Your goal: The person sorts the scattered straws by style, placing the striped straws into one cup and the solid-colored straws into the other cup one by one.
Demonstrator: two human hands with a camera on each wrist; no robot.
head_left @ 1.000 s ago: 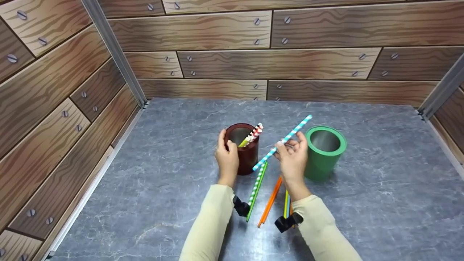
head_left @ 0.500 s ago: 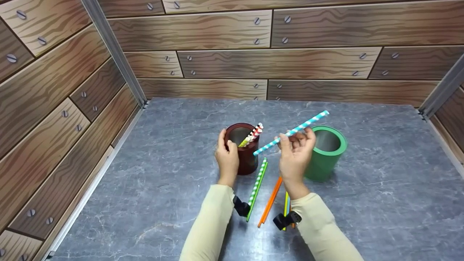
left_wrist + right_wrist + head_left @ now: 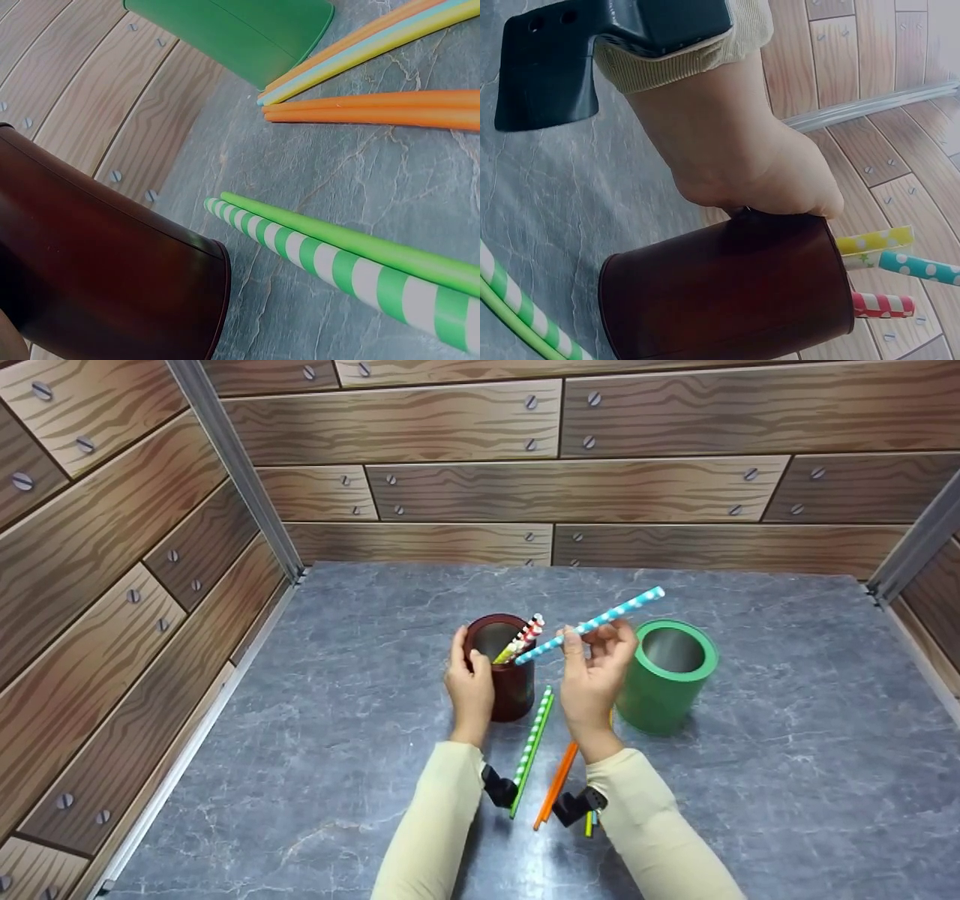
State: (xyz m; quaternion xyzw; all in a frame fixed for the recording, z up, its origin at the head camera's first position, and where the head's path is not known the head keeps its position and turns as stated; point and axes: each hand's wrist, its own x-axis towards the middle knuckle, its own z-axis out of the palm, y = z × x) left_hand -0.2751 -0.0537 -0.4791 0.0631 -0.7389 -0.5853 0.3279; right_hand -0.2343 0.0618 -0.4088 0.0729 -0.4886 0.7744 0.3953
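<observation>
My left hand (image 3: pixel 470 690) grips the dark brown cup (image 3: pixel 514 694) around its left side, thumb near the rim. Inside lean several patterned paper straws (image 3: pixel 525 636), among them yellow-dotted and red-dotted straws (image 3: pixel 885 304). My right hand (image 3: pixel 594 684) pinches a blue paper straw with white dots (image 3: pixel 621 607) between thumb and fingers. It slants down to the left, its lower end right at the brown cup's rim; the straw's dotted tip (image 3: pixel 922 268) also shows in the right wrist view. Just right of that hand stands a green cup (image 3: pixel 664 697), with no straws visible in its mouth.
On the grey marbled tabletop lie a green-and-white striped straw (image 3: pixel 330 262) beside a plain green straw (image 3: pixel 360 244). Orange straws (image 3: pixel 557 786) lie to their right, then yellow, light blue and orange ones (image 3: pixel 360 52), partly under my right forearm. Wood-patterned walls (image 3: pixel 465 491) enclose the table.
My right hand moved right, then back left, and the blue straw tipped flatter as its lower end rose from beside the brown cup to its rim. My left hand and the brown cup stayed still.
</observation>
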